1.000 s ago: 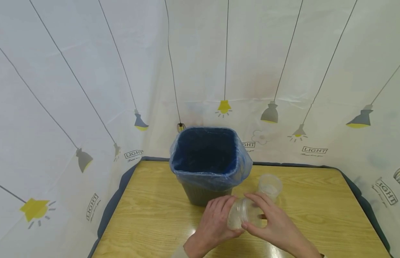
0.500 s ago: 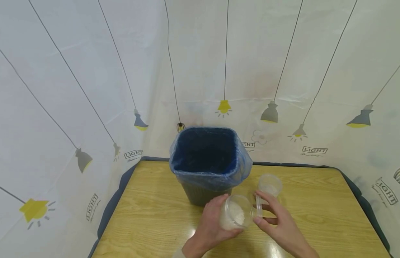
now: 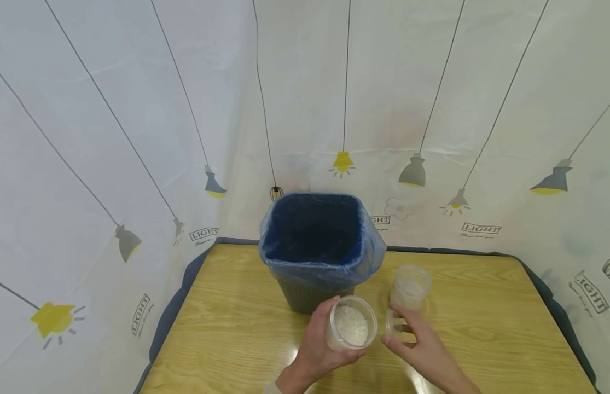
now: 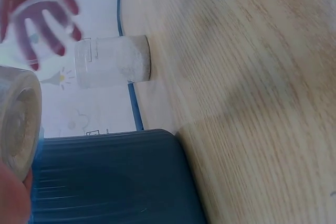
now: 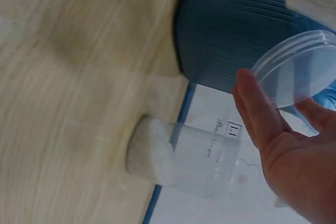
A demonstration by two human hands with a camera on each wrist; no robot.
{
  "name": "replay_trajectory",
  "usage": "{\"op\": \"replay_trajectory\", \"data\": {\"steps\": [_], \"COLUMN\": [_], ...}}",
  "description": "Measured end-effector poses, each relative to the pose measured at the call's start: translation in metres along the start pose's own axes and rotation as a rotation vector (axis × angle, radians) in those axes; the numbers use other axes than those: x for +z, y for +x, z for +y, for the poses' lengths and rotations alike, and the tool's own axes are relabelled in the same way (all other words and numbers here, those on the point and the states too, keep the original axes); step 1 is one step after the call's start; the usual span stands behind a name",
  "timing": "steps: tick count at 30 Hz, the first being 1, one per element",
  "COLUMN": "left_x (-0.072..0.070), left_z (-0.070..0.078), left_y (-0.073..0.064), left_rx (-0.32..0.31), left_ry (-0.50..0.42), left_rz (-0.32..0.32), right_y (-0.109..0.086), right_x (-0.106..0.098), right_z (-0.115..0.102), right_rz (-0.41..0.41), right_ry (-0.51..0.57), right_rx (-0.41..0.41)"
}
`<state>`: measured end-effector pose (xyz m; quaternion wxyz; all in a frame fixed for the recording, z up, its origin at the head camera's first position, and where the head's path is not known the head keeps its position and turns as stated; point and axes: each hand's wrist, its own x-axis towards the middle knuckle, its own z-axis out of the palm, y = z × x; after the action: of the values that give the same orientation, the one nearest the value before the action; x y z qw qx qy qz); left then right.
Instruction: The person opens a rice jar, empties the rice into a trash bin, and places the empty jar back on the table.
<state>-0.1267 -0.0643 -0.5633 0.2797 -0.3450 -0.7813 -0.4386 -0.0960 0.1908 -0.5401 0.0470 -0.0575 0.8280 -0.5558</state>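
My left hand (image 3: 315, 349) grips a clear plastic jar (image 3: 336, 343), tilted so its uncovered mouth faces up toward the head camera. White grains that look like rice (image 3: 353, 326) partly fill it. To the right, my right hand (image 3: 425, 350) holds a clear round lid (image 5: 299, 69) by its edge, fingers on one side and thumb on the other. The lid stands on edge, apart from the jar. A second clear jar (image 3: 417, 278), without a lid, stands upright on the table beyond the right hand, with whitish contents at its bottom.
A dark ribbed bin (image 3: 305, 298) stands just beyond the left hand, lined with a blue plastic bag (image 3: 371, 251) folded over its rim. The wooden table (image 3: 226, 312) ends at a wall sheet (image 3: 305, 109) printed with lamps.
The lid has come off the jar, and my right hand has drawn it slightly to the right. My left hand has turned the jar's mouth upward, showing the grains.
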Motion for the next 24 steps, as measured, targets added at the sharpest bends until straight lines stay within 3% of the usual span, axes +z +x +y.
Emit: {"op": "replay_trajectory", "data": {"steps": [3, 6, 8, 16, 24], "left_x": [0.0, 0.001, 0.002, 0.002, 0.003], "left_z": [0.0, 0.0, 0.0, 0.001, 0.002], "left_y": [-0.001, -0.002, -0.002, -0.003, 0.0], "left_rx": [-0.004, -0.007, -0.005, -0.011, -0.044], "left_ry": [-0.009, -0.013, -0.012, -0.024, -0.111], "left_rz": [-0.003, -0.005, -0.003, 0.011, 0.038], "right_y": [0.004, 0.006, 0.007, 0.014, 0.016], "right_x": [0.004, 0.009, 0.012, 0.024, 0.037], "right_z": [0.013, 0.023, 0.028, 0.043, 0.06], "right_rz": [-0.063, -0.116, -0.133, -0.142, -0.166], "right_ry": [-0.208, -0.433, -0.526, -0.674, -0.754], "right_rx": [0.034, 0.02, 0.012, 0.01, 0.035]}}
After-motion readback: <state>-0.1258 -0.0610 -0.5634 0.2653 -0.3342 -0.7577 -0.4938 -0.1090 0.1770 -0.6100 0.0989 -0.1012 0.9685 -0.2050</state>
